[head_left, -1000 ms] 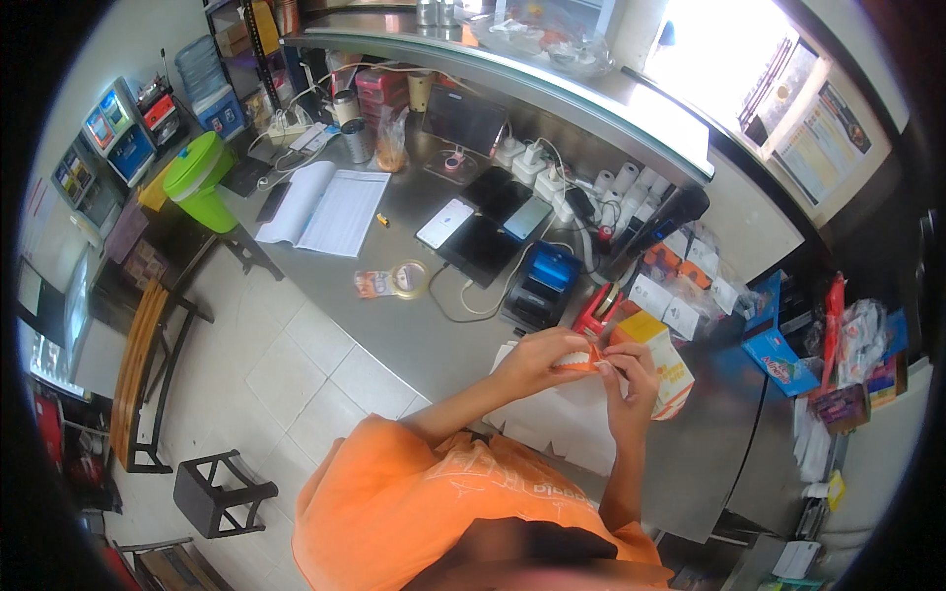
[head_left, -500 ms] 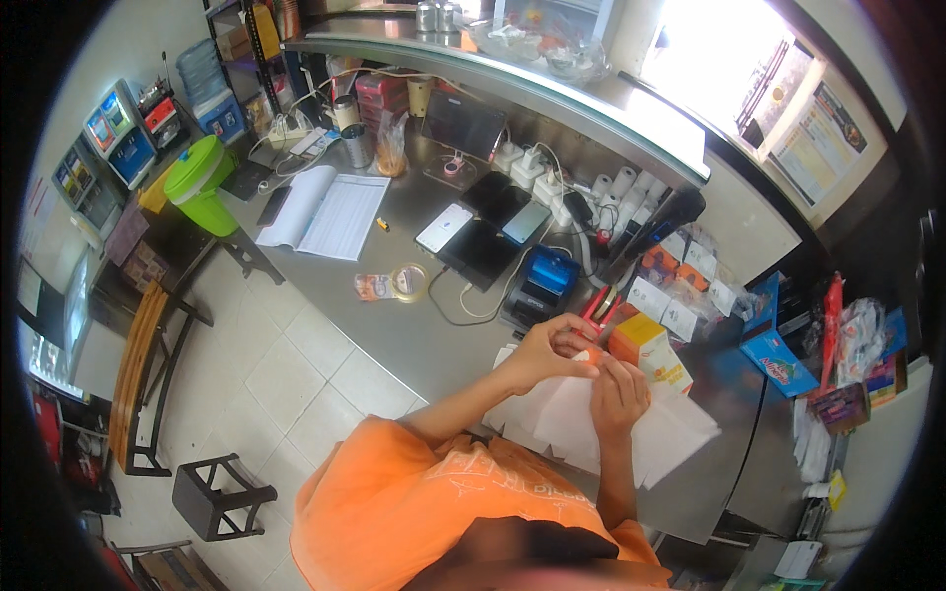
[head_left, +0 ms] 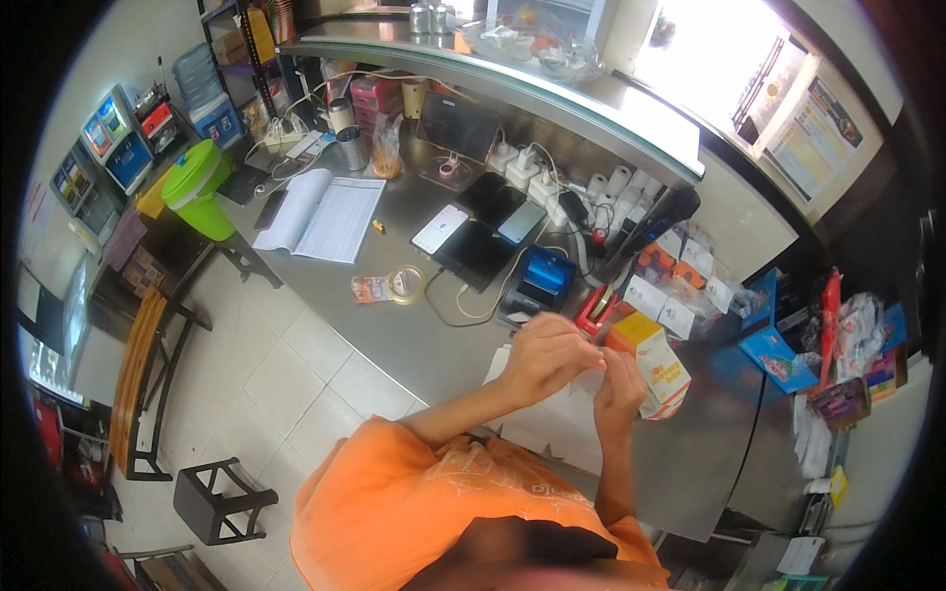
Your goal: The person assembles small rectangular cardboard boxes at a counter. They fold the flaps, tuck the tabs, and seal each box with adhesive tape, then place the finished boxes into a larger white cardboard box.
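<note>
My left hand [head_left: 545, 362] and my right hand [head_left: 618, 386] meet over the front of the steel counter, fingers pinched together at the tips. What sits between the fingertips is too small and blurred to make out. Below them lies white paper [head_left: 552, 424], partly covered by my hands and forearms. Just right of my right hand stands a white, yellow and orange carton [head_left: 652, 362]. Behind my fingers is a red tape dispenser [head_left: 597, 309], and farther back sits a black and blue receipt printer [head_left: 542, 284].
On the counter [head_left: 335, 305] lie an open notebook [head_left: 330, 217], a clear tape roll [head_left: 405, 284], several phones, and a black tablet [head_left: 477, 252] with cables. Packets [head_left: 670, 286] and a blue box [head_left: 778, 357] sit at the right. A dark stool [head_left: 225, 500] stands on the floor.
The small orange-and-white piece between my fingertips no longer shows. White paper that spread out right of my right hand is gone from there. My hands have drawn slightly closer together.
</note>
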A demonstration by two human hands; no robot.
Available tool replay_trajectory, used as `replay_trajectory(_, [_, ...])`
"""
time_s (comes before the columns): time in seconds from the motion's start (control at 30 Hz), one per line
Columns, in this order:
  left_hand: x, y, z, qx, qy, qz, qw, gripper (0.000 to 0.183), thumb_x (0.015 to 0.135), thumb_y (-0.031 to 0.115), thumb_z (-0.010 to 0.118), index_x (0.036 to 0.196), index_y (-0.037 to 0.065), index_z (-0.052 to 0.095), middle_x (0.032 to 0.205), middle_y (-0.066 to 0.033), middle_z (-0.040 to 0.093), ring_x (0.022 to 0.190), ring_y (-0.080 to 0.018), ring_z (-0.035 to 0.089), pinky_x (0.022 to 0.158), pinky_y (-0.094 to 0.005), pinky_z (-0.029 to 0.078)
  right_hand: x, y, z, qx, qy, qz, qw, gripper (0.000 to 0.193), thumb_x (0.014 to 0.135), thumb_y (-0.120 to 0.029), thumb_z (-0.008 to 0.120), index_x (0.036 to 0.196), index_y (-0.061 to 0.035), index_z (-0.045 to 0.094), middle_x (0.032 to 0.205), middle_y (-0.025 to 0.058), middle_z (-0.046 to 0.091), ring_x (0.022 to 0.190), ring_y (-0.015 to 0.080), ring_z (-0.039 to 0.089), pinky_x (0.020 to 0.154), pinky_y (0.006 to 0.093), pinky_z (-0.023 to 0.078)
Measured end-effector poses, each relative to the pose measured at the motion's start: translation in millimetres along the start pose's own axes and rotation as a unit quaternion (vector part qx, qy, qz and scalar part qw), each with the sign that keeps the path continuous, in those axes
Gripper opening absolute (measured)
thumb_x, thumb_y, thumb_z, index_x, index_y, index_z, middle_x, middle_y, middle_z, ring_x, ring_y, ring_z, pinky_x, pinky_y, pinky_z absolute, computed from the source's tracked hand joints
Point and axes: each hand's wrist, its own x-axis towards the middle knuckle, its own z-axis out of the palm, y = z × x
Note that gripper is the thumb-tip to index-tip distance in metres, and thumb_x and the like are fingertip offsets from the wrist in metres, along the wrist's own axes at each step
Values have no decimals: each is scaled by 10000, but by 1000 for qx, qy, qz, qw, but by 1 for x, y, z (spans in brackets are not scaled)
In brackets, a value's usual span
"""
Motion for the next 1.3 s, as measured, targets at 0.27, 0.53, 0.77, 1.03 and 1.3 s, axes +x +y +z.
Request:
replay_trajectory(0.27, [8,13,8,-327,128,-423,836,380,787,136,802,1136,42,683,965,-71,707,718,-159,650,641,-284,508,6,-1,-15,-38,216,74,973,210,934,-31,567,1117,13,659,959,154,696,868,275,690,734,387,547])
replay_trajectory(0.53, [-10,4,9,-16,19,-76,997,176,806,28,717,974,54,670,968,-80,710,845,-250,679,705,-326,539,-3,2,-18,178,128,204,954,159,921,-106,672,1034,-1,634,982,68,627,890,162,565,814,289,462])
replay_trajectory(0.77, [-3,9,1,-121,-95,-153,976,225,785,-7,739,1005,22,705,1107,-115,704,944,-235,689,778,-322,560,6,1,-28,277,89,305,907,100,902,-20,668,994,11,645,915,56,649,861,146,606,807,333,483])
replay_trajectory(1.03, [-8,30,17,-350,29,-320,880,205,827,-77,694,1026,-27,709,1175,-144,679,1002,-169,666,858,-294,561,-4,-21,-17,221,114,128,960,182,815,107,695,978,35,659,961,110,666,889,148,645,780,262,499])
replay_trajectory(1.3, [-9,28,15,-355,16,-342,870,182,811,-94,697,984,-39,690,1187,-173,670,965,-166,663,806,-293,554,-15,-7,-15,244,64,234,939,212,829,88,698,1032,60,643,910,91,692,803,118,661,707,225,506])
